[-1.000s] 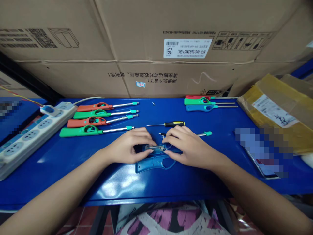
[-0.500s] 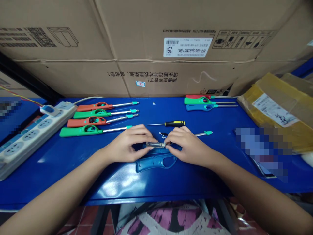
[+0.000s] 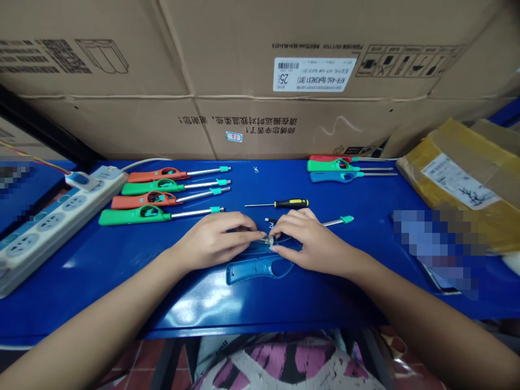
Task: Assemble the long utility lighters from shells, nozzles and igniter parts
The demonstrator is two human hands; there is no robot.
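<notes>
My left hand (image 3: 221,238) is closed around a small clear lighter fuel tank (image 3: 265,240), its fingers covering most of the tank. At the tank's right end, the thumb and fingers of my right hand (image 3: 311,241) pinch its valve end. Just below lies a blue lighter shell half (image 3: 244,272), inner side up, with a trigger opening. Another blue shell part (image 3: 260,249) is partly hidden beneath my hands. A metal lighter tube with a teal tip (image 3: 335,222) sticks out behind my right hand. A yellow and black screwdriver (image 3: 290,203) rests beyond them.
Red and green lighters (image 3: 146,215) lie in a row at left, beside a white power strip (image 3: 49,222). More lighters (image 3: 333,177) lie at back right. A taped yellow package (image 3: 450,135) and a blurred phone (image 3: 439,276) are at right. Cardboard (image 3: 239,70) stands behind the blue table (image 3: 195,309).
My left fingers have moved right along the fuel tank and now cover most of it. My right hand stays at its valve end. The shell half has barely moved.
</notes>
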